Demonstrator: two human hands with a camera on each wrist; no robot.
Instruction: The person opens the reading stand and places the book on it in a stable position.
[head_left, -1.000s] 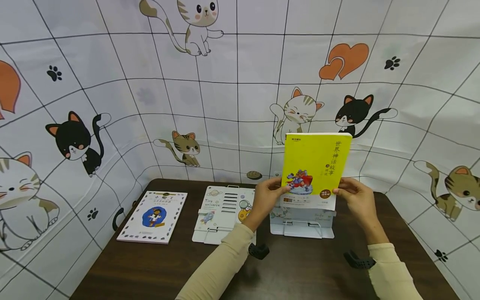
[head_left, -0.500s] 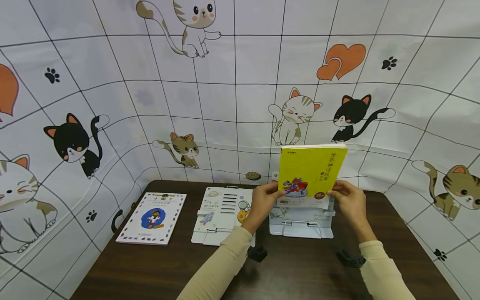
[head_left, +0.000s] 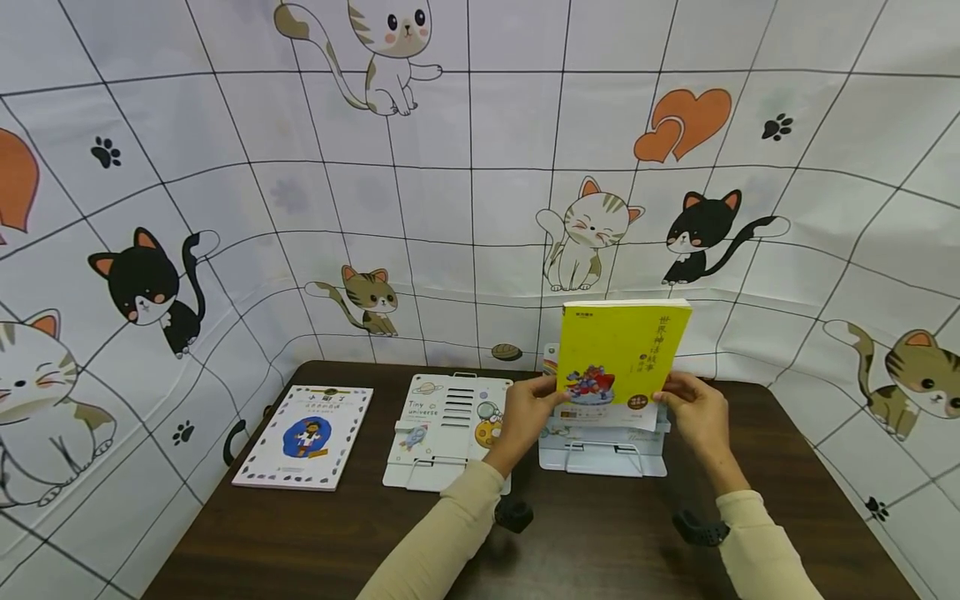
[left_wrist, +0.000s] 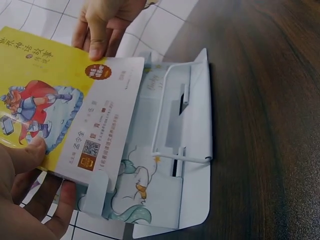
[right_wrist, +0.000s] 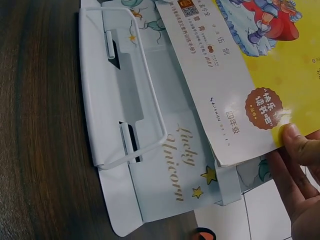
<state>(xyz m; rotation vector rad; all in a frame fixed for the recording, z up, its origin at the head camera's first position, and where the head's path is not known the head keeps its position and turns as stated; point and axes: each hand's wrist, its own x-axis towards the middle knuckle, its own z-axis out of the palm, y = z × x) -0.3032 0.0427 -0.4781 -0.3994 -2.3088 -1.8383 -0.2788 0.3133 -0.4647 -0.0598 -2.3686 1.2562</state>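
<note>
Yellow book (head_left: pixel 622 358): down it comes, lower than a second ago, both hands sinking with it, now right in front of the unicorn stand (head_left: pixel 555 459).
Cover (left_wrist: pixel 65 105): bright yellow above a pale strip, red-caped figure, round brown badge, vertical title; pale page edges show on top.
Left hand (head_left: pixel 525 417): pinching one side, thumb on the front, fingers behind.
Right hand (head_left: pixel 697 417): matching pinch at the other side.
Side tabs (right_wrist: pixel 228 186): jutting close by the book's lower corners; contact, I can't tell.
Wire rest (left_wrist: pixel 179 156): raised across the stand's front, clear of the book's lower edge.
Universe stand (head_left: pixel 431 475): lying alongside, partly behind the left forearm.
White book (head_left: pixel 307 437): flat beyond that, blue circle on its front.
Table (head_left: pixel 600 542): dark wood under everything.
Backdrop (head_left: pixel 517 117): cats, hearts and grid lines behind.
</note>
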